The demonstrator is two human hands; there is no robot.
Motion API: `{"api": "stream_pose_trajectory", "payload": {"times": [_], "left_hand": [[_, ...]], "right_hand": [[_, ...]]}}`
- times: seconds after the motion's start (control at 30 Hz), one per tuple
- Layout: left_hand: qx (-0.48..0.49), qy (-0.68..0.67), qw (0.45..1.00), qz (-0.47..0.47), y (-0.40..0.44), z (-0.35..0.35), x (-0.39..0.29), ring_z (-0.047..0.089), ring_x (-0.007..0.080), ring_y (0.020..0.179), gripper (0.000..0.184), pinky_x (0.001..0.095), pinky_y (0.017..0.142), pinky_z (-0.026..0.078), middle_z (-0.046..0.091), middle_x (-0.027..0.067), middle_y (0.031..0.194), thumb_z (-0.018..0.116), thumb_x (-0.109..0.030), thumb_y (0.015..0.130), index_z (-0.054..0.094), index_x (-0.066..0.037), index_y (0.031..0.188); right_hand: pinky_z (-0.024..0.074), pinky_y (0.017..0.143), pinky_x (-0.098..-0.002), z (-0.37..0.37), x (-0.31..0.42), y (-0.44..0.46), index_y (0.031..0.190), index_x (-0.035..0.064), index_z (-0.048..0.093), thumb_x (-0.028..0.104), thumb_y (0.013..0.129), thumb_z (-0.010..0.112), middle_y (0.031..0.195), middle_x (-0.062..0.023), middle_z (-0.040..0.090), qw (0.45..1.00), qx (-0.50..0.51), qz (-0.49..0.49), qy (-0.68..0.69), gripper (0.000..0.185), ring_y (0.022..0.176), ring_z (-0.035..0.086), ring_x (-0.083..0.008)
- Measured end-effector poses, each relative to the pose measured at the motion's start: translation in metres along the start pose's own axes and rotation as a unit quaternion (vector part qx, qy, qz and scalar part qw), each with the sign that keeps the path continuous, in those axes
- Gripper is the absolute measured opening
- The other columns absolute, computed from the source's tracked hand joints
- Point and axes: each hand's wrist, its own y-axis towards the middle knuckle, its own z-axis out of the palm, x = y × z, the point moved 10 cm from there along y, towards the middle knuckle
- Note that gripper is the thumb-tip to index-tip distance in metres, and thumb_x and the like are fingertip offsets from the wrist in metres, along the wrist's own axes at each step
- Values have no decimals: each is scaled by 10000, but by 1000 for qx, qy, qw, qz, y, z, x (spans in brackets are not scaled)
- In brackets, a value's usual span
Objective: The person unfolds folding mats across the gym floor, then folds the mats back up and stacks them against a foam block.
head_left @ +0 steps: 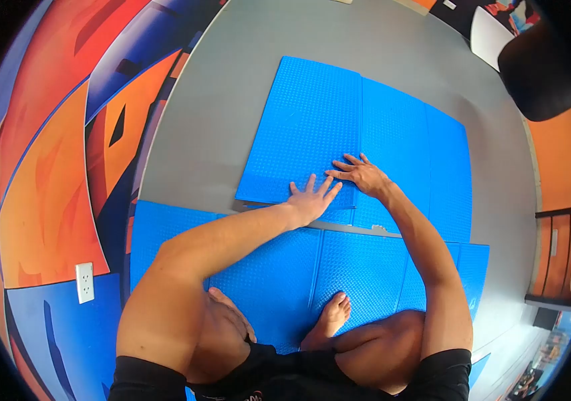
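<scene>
A blue textured folding mat lies on the grey floor in front of me, with its left panel folded over as a raised double layer. My left hand rests with spread fingers on the near edge of that raised panel. Just right of it, my right hand reaches across the panel's right edge, fingers stretched apart. The fingertips of the two hands are close together; whether they touch I cannot tell. Neither hand holds anything.
A second blue mat lies under my bare feet, separated from the front mat by a narrow gap. A painted wall with a white power outlet stands at left. A dark chair-like object is at upper right.
</scene>
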Motion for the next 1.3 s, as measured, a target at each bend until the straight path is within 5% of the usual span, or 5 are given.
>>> {"api": "stream_pose_trajectory", "payload": {"times": [0.43,0.67,0.9,1.1,1.3], "left_hand": [[78,37,991,-103,-65,60,95,153,498,1492,920,802,1027,298,67,136,1676,615,-16,874,113,-237,1613],[113,-50,985,-120,-64,64,95,92,483,1507,988,781,1073,259,48,171,1671,694,11,805,151,-199,1604],[103,-19,987,-119,-64,49,95,102,496,1500,981,773,1060,298,36,199,1663,671,-12,819,115,-187,1609],[64,-16,990,-124,-64,31,88,113,490,1501,982,770,1075,277,62,187,1665,720,-23,817,154,-182,1604],[33,-3,991,-133,-66,13,82,138,493,1495,1029,767,1058,314,77,187,1661,736,-50,817,101,-205,1611]], "right_hand": [[376,1080,-697,28,84,99,1575,309,255,36,905,564,1666,-88,158,994,35,-45,92,786,1487,251,-419],[535,865,-694,66,58,61,1604,188,11,493,682,876,1642,-249,35,982,50,106,146,1300,1459,178,-538],[598,751,-637,97,90,20,1601,183,120,583,668,838,1639,-252,70,999,49,-7,6,1243,1455,168,-552],[603,734,-633,121,95,23,1588,108,174,359,937,615,1611,-304,130,998,54,-10,12,824,1431,219,-572],[590,795,-637,94,94,15,1556,-1,186,118,972,467,1584,-327,183,999,9,38,25,659,1415,301,-538]]}}
